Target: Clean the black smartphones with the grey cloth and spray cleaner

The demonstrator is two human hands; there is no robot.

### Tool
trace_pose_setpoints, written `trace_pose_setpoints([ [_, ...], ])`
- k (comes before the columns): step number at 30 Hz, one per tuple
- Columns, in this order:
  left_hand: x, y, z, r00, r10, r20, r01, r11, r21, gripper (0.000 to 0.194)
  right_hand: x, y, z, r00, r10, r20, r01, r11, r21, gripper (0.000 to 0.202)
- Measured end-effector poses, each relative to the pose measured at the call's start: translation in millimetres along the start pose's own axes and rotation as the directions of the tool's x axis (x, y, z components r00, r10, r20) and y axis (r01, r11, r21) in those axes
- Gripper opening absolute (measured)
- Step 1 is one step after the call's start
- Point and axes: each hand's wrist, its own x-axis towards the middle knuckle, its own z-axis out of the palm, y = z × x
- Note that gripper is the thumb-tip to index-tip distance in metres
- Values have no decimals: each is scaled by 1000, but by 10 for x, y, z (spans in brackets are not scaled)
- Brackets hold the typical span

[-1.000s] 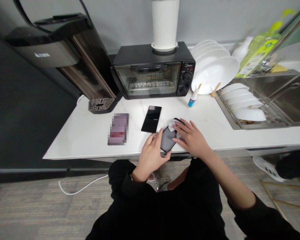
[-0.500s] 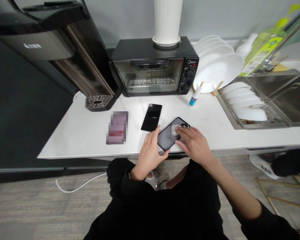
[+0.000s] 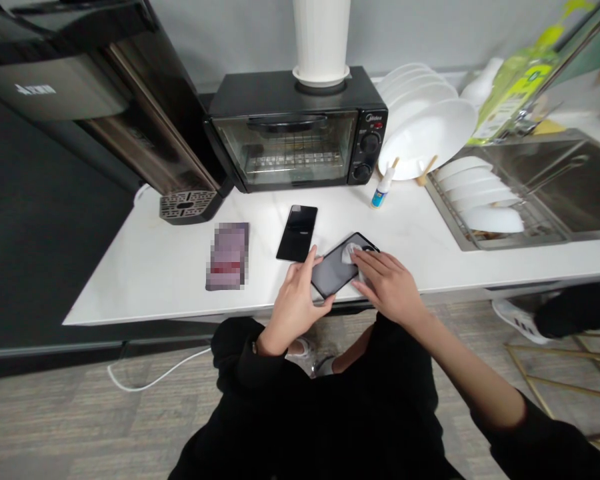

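A grey, see-through-looking phone case with a black rim lies at a slant near the counter's front edge. My left hand grips its left end, thumb and fingers on opposite edges. My right hand pinches a crumpled white tissue and presses it on the case's upper right part, by a dark round camera area that the fingers partly cover. Just beyond the left fingertips a black phone lies flat. Farther back stands a small white bottle with a blue label.
A blurred-out purple item lies on the white counter at left. Behind are a drink dispenser, a toaster oven bearing a white pot, and racked white plates. A sink with bowls is at right.
The view has shifted slightly, so the counter items appear a little farther left. Both hands keep their hold; the tissue stays pressed at the case's upper right, with only slight finger movement.
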Motion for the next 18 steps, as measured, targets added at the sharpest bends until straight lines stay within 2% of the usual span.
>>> trace_pose_setpoints([
  [2,8,0,3,1000,4,0,-4,1000,10,110,103,9,63,998,59,-30,-61,996,-58,60],
  [4,6,-15,2,1000,6,-5,-6,1000,22,107,165,-156,147,998,54,-38,-56,998,-34,66],
  [7,-7,-42,-7,1000,-3,4,3,1000,21,109,98,-481,198,995,-91,25,88,990,107,69],
  [9,-12,-47,-10,1000,-13,21,12,1000,17,111,-10,-540,151,981,-186,59,173,968,182,65],
  [10,-11,-43,-9,1000,-12,25,12,1000,18,112,-56,-496,109,977,-203,64,188,964,189,61],
  [12,-4,-27,1,1000,0,18,0,1000,28,111,-94,-297,20,987,-153,48,145,980,136,54],
  [15,12,-1,20,1000,13,8,-13,999,44,109,-4,-10,-24,999,38,-29,-39,999,-16,53],
  [17,16,-2,26,1000,6,9,-7,999,48,109,81,-31,45,991,111,-71,-114,992,-47,58],
  [18,15,-10,25,1000,2,11,-3,999,49,109,105,-118,96,992,102,-68,-104,994,-26,61],
])
